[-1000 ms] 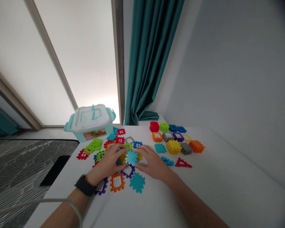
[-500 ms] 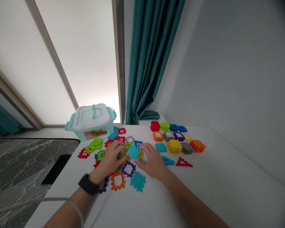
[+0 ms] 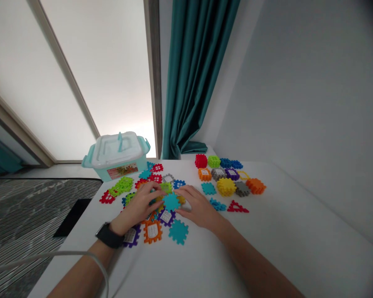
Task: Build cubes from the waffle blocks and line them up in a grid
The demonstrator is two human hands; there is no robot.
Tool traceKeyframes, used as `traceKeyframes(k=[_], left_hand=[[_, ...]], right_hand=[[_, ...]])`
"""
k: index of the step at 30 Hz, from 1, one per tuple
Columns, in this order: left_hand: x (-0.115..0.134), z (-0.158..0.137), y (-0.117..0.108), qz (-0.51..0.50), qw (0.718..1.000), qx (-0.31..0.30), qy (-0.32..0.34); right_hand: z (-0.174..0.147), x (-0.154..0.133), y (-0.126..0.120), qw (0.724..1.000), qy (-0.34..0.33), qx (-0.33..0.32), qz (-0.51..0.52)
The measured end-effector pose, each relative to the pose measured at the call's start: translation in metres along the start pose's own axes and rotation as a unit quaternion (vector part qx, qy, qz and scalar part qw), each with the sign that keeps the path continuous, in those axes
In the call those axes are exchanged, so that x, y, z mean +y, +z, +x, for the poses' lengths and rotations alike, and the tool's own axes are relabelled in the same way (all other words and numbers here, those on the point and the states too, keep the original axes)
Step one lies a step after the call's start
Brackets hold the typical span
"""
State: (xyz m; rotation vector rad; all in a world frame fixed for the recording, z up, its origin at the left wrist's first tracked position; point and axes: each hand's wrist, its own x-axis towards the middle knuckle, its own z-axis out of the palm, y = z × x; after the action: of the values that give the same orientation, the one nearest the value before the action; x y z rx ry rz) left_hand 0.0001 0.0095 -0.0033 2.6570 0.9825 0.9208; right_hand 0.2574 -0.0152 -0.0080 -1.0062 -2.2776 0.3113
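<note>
Between my two hands is a turquoise square tile (image 3: 171,202) with toothed edges, tilted above a loose pile of similar plastic tiles. My left hand (image 3: 141,205), with a black watch on its wrist, has curled fingers and its thumb at the tile's left edge. On the other side, my right hand (image 3: 199,205) pinches the tile's right edge between thumb and fingers. Just below lie a purple framed tile (image 3: 166,217), an orange framed tile (image 3: 153,231) and another turquoise tile (image 3: 178,231). A yellow piece (image 3: 181,199) shows partly behind the held tile.
A lidded turquoise box (image 3: 119,157) stands at the back left. Stacks sorted by colour, among them yellow tiles (image 3: 226,187) and orange tiles (image 3: 256,186), sit on the right beside a red triangle (image 3: 238,207). A white cable (image 3: 65,253) crosses the lower left.
The turquoise tile has stayed between both hands and turned slightly. The whole view has shifted a little, so everything sits slightly higher and further left.
</note>
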Motion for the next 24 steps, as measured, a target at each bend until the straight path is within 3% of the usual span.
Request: traceKeyframes(k=[7, 14, 24], left_hand=[[0.0, 0.0, 0.001, 0.019, 1.0, -0.013, 0.006], [0.01, 0.0, -0.001, 0.043, 0.999, 0.001, -0.015], [0.015, 0.002, 0.001, 0.071, 0.997, 0.01, -0.012]], right_hand=[[0.001, -0.005, -0.001, 1.0, -0.013, -0.011, 0.017], [0.001, -0.001, 0.0, 0.999, 0.011, 0.046, 0.024], [0.002, -0.008, -0.001, 0.998, 0.003, 0.055, 0.02]])
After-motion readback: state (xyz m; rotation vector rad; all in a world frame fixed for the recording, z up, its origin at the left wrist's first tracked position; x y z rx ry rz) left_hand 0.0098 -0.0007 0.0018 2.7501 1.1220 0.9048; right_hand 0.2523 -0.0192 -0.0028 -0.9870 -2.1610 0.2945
